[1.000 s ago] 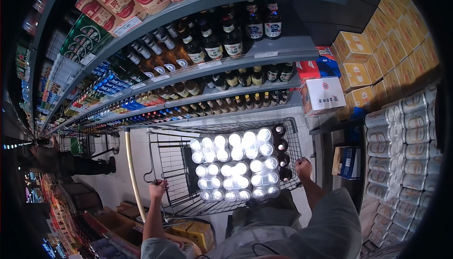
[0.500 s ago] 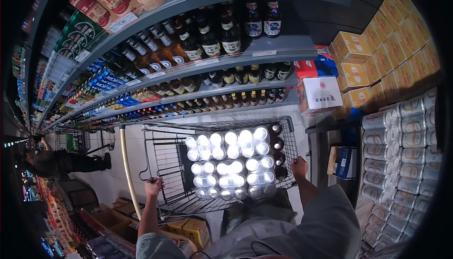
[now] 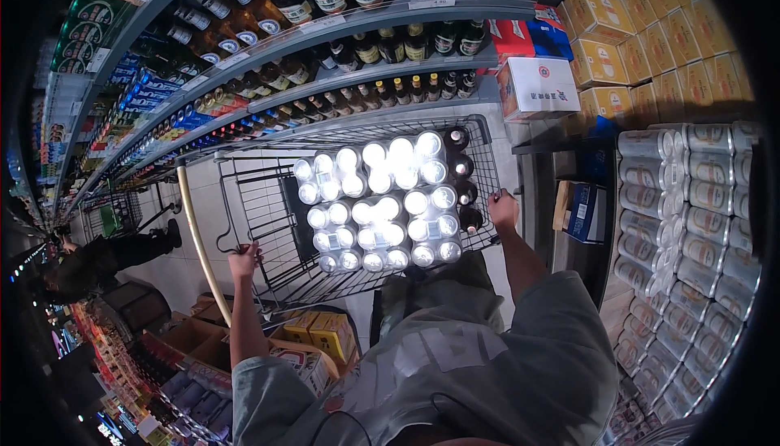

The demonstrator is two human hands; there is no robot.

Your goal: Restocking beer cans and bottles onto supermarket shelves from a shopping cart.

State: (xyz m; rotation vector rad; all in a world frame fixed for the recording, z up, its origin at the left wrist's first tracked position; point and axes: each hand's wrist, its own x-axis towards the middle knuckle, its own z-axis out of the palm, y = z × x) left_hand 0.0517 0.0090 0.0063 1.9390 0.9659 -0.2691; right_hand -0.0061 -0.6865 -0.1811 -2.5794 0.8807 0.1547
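Left hand point(image 3: 244, 260): curled into a fist around the black wire at the left end of the cart, with the thumb side up.
Right hand point(image 3: 503, 209): bent closed over the rim at the cart's right end, knuckles up (its fingertips are hard to see).
Arms: both reach up from the bottom. The left arm point(image 3: 246, 324) goes nearly straight up, and the right arm point(image 3: 526, 263) tips in to the left. The hands are far apart, with the cans between them.
Cart point(image 3: 280, 279): a black wire one, right in front of the person's grey shirt point(image 3: 455, 348).
Cans point(image 3: 378, 223): shiny packs in rows inside the cart, tops up (the light makes some almost all white).
Dark bottles point(image 3: 461, 166): in a line just right of the cans.
Yellow bar point(image 3: 201, 243): a bent one, just left of the cart.
Shelves point(image 3: 455, 64): full of bottles, past the cart.
White box point(image 3: 536, 88): near the cart's top right corner.
Other person point(image 3: 134, 247): off to the left, well apart.
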